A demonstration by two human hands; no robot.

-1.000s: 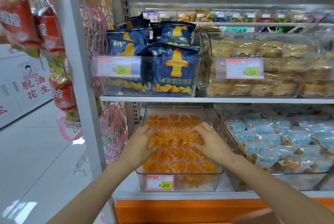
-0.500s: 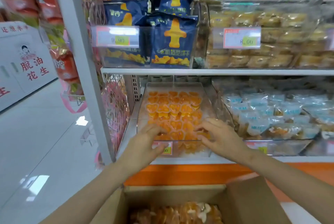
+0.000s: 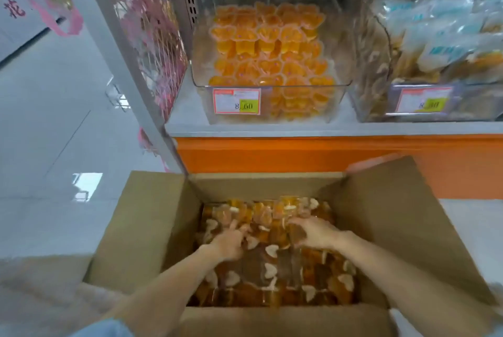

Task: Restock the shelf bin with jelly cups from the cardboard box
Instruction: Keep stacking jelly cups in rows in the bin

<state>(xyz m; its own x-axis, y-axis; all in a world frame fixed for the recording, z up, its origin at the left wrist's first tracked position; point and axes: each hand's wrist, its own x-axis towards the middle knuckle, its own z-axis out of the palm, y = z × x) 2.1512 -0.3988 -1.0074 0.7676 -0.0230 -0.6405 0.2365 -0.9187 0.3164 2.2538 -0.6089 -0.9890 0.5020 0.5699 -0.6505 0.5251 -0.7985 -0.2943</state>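
**A:** Left hand (image 3: pixel 228 241) first. Its fingers (image 3: pixel 236 225) are spread across a heap of amber plastic jelly cups (image 3: pixel 272 257) with pale heart-shaped lids, and the tips are smeared by blur. Pinching one, or only resting on them? I cannot tell.

**B:** Right hand (image 3: pixel 317 233) is alongside, palm down, fingers (image 3: pixel 296 223) bent into the same heap. That grasp is just as blurred, so I cannot tell there either.

**A:** Both bare forearms reach in over the near wall of the open brown cardboard box (image 3: pixel 147 227), in front of the orange base panel (image 3: pixel 299 154). The near flap runs out of frame.

**B:** The heap covers the box bottom, and the deeper layers are hidden.

**A:** Up on the grey shelf (image 3: pixel 187 125), the clear plastic shelf bin (image 3: pixel 341 69) holds rows of brighter orange cups (image 3: pixel 266 45), lids up, well apart from both hands.

**B:** There's a red-bordered price label (image 3: pixel 236 101) on its front wall, digits hard to read. To the right, a second clear bin (image 3: pixel 381 45) of pale blue packets is cut off at the edge.
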